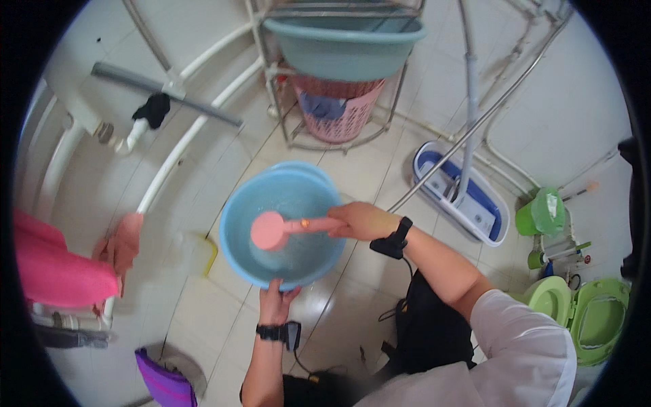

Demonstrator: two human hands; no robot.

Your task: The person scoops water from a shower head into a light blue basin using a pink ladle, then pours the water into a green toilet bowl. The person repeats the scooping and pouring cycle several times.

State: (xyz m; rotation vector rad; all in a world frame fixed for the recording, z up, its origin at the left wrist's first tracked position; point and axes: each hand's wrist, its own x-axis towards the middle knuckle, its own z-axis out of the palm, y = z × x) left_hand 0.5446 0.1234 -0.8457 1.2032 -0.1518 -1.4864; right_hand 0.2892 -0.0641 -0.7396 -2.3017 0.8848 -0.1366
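Note:
A pink handheld shower head (269, 230) is in my right hand (363, 221), closed around its handle. Its round head is over a light blue plastic basin (231, 254) with some water inside, and a metal hose runs from the handle up to the right. My left hand (277, 300) grips the near rim of the basin, thumb on top. The basin's underside and the fingers of my left hand below the rim are hidden. A dark strap with a small device sits on each wrist.
Beyond the basin, a metal rack (290, 140) holds a larger teal tub (346, 51) above a pink laundry basket (338, 127). A blue and white mop bucket (496, 203) stands right, near a green toilet seat (552, 300). White pipes (175, 152) and pink cloth (66, 269) are left.

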